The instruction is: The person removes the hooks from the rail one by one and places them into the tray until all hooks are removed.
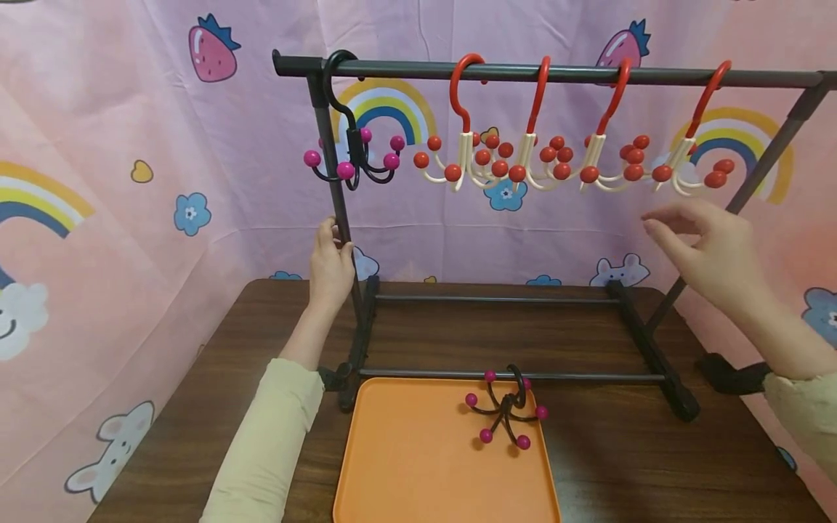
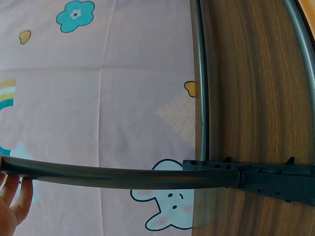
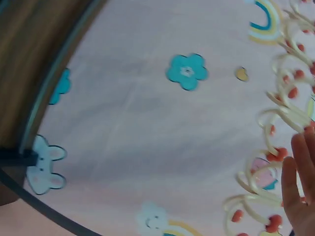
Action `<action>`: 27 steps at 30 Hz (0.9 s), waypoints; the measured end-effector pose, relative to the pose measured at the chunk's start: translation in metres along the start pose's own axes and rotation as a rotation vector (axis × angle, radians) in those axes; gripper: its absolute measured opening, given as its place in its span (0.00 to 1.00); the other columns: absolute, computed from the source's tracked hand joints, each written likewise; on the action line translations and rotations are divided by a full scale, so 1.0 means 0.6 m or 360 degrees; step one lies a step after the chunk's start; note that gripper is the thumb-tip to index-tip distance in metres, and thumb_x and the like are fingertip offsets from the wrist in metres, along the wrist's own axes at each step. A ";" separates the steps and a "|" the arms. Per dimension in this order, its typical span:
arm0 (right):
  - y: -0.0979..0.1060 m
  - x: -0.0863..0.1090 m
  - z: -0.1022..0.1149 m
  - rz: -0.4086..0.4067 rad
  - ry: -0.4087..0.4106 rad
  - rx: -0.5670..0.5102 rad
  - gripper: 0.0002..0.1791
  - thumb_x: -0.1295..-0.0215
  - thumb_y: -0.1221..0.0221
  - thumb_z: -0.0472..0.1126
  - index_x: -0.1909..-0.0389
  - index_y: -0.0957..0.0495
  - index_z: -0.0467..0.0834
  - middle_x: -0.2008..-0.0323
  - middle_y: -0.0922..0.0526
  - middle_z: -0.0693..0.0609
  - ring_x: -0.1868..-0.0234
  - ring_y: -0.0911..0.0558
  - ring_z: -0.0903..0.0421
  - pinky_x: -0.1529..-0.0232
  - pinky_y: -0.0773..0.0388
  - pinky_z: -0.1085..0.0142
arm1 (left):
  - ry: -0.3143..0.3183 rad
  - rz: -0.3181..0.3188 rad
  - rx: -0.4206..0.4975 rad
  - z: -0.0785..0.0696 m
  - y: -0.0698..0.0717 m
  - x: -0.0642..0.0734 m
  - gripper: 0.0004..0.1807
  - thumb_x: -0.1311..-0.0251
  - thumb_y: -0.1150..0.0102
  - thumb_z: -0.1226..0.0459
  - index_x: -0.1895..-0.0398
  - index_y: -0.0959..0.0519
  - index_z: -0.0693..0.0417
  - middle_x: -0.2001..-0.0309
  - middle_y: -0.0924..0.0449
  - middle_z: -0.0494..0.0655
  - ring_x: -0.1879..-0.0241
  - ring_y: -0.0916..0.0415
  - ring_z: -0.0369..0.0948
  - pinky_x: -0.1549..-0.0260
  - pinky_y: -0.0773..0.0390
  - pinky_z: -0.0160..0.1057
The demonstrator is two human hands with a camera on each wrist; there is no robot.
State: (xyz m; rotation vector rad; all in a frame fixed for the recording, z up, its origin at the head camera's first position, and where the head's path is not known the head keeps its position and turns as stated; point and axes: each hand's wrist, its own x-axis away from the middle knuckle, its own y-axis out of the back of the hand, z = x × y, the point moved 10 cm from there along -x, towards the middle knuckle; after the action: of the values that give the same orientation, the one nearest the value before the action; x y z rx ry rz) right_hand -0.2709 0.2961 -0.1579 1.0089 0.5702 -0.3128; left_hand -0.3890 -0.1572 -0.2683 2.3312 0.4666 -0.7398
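Note:
A dark metal hanging rack stands on the table. My left hand grips its left post, fingers and thumb on either side. My right hand is in the air below the rightmost red-and-cream hook hanger, thumb and fingers apart, holding nothing. Three more such hangers hang along the top bar. At the bar's left end hangs a black hook hanger with magenta ball tips. Another black hook hanger lies on the orange tray.
The brown wooden table carries the rack and tray. Behind it hangs a patterned cloth with rainbows and flowers. The rack's right post slants down behind my right hand. Two low bars join its feet.

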 end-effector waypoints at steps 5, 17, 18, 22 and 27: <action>0.058 -0.043 -0.006 -0.0281 -0.0143 -0.0124 0.18 0.38 0.45 0.47 0.54 0.24 0.39 0.69 0.29 0.70 0.68 0.32 0.80 0.67 0.38 0.87 | 0.0007 0.0003 0.0013 0.002 0.002 0.000 0.21 0.37 0.53 0.69 0.42 0.44 0.54 0.52 0.32 0.58 0.55 0.28 0.51 0.61 0.26 0.49; 0.092 -0.121 -0.059 -0.0444 -0.0727 -0.0424 0.26 0.42 0.44 0.56 0.41 0.31 0.55 0.53 0.27 0.65 0.57 0.28 0.72 0.79 0.35 0.86 | -0.0013 -0.0003 0.0000 -0.001 0.004 0.001 0.22 0.36 0.53 0.68 0.41 0.44 0.56 0.52 0.32 0.58 0.56 0.28 0.52 0.62 0.26 0.49; 0.089 -0.123 -0.063 -0.0427 -0.0774 -0.0404 0.28 0.43 0.45 0.58 0.41 0.32 0.57 0.51 0.27 0.65 0.52 0.28 0.71 0.79 0.35 0.87 | -0.0015 0.0002 0.0004 -0.001 0.003 0.002 0.22 0.36 0.53 0.68 0.41 0.44 0.56 0.52 0.32 0.58 0.56 0.28 0.52 0.62 0.26 0.49; 0.076 -0.136 -0.068 -0.0329 -0.0842 -0.0332 0.32 0.44 0.46 0.61 0.38 0.35 0.59 0.46 0.30 0.63 0.43 0.32 0.65 0.60 0.28 0.79 | 0.0007 0.0017 0.0023 0.000 0.002 0.004 0.22 0.36 0.54 0.68 0.41 0.44 0.57 0.52 0.33 0.59 0.55 0.28 0.52 0.62 0.26 0.50; 0.070 -0.155 -0.068 -0.0302 -0.0805 -0.0379 0.26 0.44 0.45 0.59 0.44 0.32 0.57 0.52 0.29 0.66 0.52 0.29 0.68 0.51 0.30 0.76 | 0.0016 0.0016 0.0029 0.001 0.002 0.004 0.22 0.36 0.54 0.68 0.40 0.45 0.56 0.51 0.33 0.59 0.55 0.28 0.52 0.61 0.26 0.50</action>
State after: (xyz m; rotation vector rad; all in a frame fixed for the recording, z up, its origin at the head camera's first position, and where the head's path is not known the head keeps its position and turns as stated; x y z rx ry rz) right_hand -0.3378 0.3514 -0.0906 0.6123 0.2333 -0.6314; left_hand -0.3871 -0.1583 -0.2696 2.3536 0.4541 -0.7304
